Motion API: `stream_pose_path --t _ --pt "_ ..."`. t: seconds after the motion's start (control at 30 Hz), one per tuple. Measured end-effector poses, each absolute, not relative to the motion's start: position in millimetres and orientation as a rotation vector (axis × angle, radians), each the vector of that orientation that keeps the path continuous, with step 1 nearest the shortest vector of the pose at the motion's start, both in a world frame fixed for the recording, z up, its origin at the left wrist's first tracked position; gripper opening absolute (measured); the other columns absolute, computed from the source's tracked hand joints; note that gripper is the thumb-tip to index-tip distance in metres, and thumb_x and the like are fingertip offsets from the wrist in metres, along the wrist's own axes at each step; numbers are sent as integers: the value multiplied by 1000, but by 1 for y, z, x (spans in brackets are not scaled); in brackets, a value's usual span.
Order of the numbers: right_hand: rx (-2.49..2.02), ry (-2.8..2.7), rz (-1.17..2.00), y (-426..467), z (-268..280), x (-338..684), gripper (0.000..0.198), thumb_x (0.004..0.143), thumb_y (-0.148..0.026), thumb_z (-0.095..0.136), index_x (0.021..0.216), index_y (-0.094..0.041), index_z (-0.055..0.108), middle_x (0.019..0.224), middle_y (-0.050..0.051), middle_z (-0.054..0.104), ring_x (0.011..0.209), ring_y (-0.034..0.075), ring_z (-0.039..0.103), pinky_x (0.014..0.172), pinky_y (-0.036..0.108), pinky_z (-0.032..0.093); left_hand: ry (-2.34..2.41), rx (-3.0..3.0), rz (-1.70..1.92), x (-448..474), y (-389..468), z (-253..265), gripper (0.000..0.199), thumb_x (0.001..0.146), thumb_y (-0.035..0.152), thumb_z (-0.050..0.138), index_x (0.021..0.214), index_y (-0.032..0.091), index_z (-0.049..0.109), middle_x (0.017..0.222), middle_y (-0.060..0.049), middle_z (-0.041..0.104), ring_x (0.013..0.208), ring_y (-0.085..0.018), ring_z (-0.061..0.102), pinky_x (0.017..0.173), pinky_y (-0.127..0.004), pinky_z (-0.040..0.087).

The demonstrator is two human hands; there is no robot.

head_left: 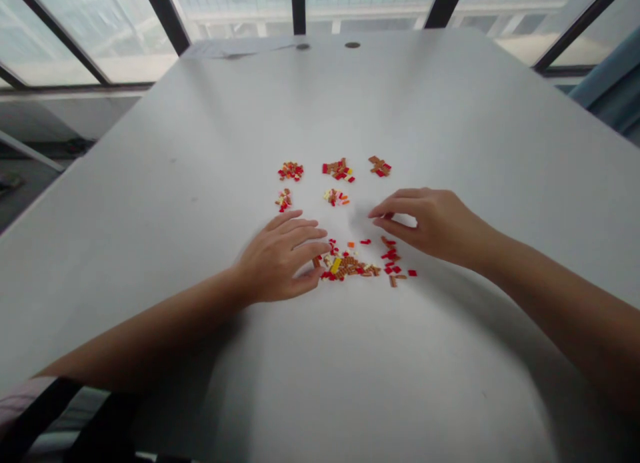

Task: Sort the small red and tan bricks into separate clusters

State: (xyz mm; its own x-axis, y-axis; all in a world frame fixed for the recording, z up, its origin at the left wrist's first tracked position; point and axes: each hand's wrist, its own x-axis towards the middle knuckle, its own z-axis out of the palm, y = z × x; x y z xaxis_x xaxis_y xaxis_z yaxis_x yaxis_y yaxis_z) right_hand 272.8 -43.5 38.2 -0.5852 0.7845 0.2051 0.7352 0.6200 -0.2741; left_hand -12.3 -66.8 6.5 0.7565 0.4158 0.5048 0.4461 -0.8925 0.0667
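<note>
A loose heap of small red, brown, cream and yellow building bricks (353,267) lies on the white table between my hands. At its left edge, my left hand (283,257) rests with fingers spread, the fingertips and thumb beside the outermost bricks. My right hand (425,219) hovers above a scatter of red and brown bricks (391,255) to the right of the heap. Its thumb and index finger come together in a pinch; whatever may be between the tips is too small to make out. A single red brick (413,273) lies apart on the right.
Beyond my hands sit several small brick piles: far left (291,171), far middle (339,170), far right (380,166), nearer left (283,200) and nearer middle (336,197). The white table (320,103) reaches to windows, with papers (225,48) on its far edge.
</note>
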Motion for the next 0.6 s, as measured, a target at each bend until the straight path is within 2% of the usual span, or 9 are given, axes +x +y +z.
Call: stream_pose_path --t 0.17,0.37,0.6 --pt "-1079 -2524 353 -57 26 283 28 95 -29 48 97 -24 75 101 9 77 89 22 72 80 38 58 -651 -2950 -701 -11 -60 7 33 93 35 58 118 16 65 124 -11 72 120 -26 65 116 -49 43" --pt "-1050 -2478 481 -56 19 282 26 95 -25 48 103 -24 73 103 7 77 89 18 73 80 31 58 -520 -3017 -611 -8 -56 5 40 97 37 55 129 14 58 132 -12 68 126 -26 62 116 -47 43" --pt "-1195 -2344 317 -56 16 286 24 96 -29 49 100 -25 72 100 7 77 85 20 72 78 35 57 -506 -3073 -550 -5 -54 0 45 100 36 50 138 11 52 139 -14 62 133 -28 57 117 -47 43"
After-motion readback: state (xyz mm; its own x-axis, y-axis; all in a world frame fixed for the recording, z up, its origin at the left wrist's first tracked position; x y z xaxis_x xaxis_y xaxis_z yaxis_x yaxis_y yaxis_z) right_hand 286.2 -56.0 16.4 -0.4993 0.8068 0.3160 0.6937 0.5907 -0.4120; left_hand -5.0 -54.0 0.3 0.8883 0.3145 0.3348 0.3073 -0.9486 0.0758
